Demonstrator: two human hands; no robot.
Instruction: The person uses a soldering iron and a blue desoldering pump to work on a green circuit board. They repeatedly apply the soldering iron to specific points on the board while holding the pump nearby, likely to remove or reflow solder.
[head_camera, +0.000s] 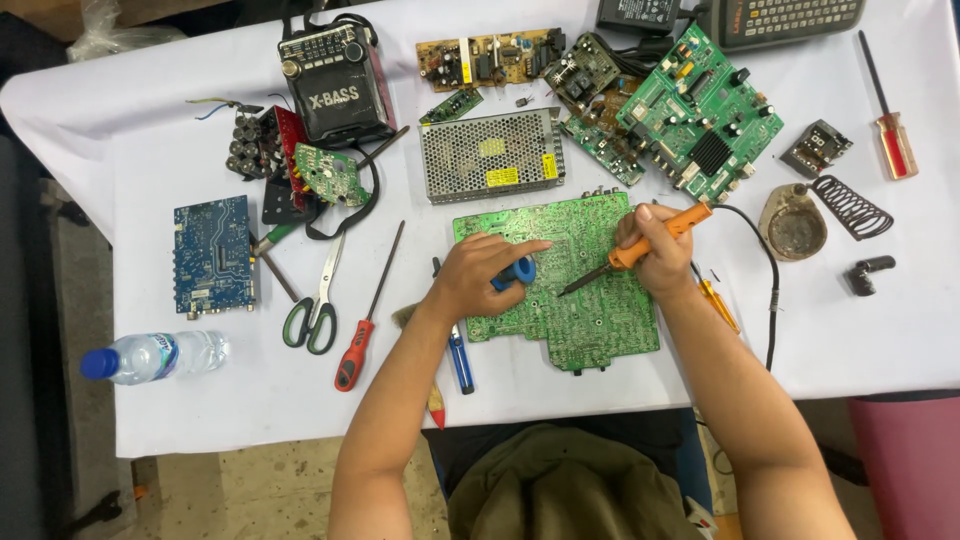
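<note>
The right hand (655, 255) is closed around the orange handle of a soldering iron (640, 247), whose dark tip angles down-left onto the large green circuit board (590, 310) lying mid-worktop in front of the person. The left hand (478, 275) rests on that board's left part, fingers curled over a blue desoldering pump (515, 272), index finger stretched flat toward the iron's tip. Green-handled scissors (315, 300) and a red-handled screwdriver (362, 335) lie well to the left on the white worktop (850, 330).
</note>
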